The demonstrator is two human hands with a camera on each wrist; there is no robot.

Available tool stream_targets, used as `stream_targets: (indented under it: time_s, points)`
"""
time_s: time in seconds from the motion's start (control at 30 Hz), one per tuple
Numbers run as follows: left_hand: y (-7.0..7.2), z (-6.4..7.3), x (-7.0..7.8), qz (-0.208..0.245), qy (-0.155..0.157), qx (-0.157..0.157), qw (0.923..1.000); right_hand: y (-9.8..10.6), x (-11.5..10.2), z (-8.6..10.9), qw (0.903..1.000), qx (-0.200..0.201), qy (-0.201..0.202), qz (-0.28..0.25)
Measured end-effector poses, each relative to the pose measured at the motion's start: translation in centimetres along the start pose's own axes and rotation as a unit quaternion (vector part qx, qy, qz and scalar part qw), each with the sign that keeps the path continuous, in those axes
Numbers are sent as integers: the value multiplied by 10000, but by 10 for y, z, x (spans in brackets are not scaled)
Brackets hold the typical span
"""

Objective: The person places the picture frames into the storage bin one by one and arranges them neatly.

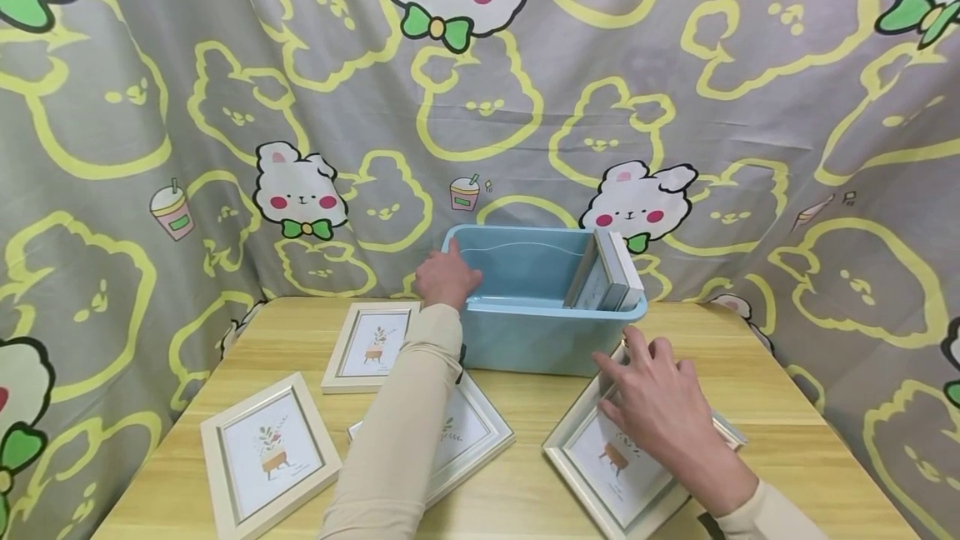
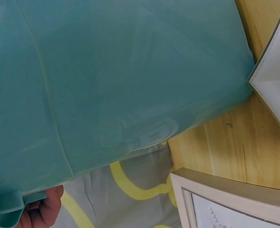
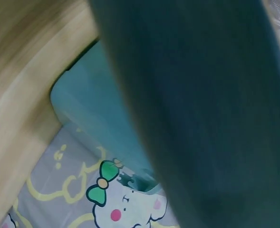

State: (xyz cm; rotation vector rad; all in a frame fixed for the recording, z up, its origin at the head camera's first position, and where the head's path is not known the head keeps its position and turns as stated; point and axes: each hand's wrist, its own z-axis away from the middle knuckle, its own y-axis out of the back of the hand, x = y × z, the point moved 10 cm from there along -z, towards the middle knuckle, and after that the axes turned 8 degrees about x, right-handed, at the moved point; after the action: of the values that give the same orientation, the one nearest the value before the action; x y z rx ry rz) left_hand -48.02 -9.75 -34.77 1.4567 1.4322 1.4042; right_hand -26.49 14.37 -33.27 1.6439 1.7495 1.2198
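Gripping the left rim of a light blue bin [image 1: 540,344] is my left hand [image 1: 447,277]; the left wrist view shows its fingers [image 2: 49,209] curled under that rim. My right hand [image 1: 663,407] holds a cream picture frame [image 1: 577,461] at its upper corner, thumb on the front and fingers over the edge. A potted-plant print shows inside this frame. Several frames [image 1: 615,273] stand on edge at the bin's right end. In the right wrist view, a dark blurred shape [image 3: 192,104] covers much of the bin.
Two cream frames [image 1: 322,440] [image 1: 330,369] lie at the left of the wooden table [image 1: 517,515]. A silver-edged frame [image 1: 480,461] lies partly hidden by my left sleeve [image 1: 397,432], near the bin's front. A patterned curtain [image 1: 495,140] hangs right behind the bin.
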Motion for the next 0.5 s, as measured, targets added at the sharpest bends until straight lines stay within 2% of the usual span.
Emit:
stream_targets:
  time_s: [0.13,0.3,0.5]
  points:
    - [-1,0,1,18,-24,-25,10000,5,1,-1,10000,77,4,55]
    - [0,0,1,34,-20,-86,10000,14,1,-1,9992,383,-39,117]
    - [0,1,0,-39,28,-164,9999,27,-7,2,9976,663,-43,190]
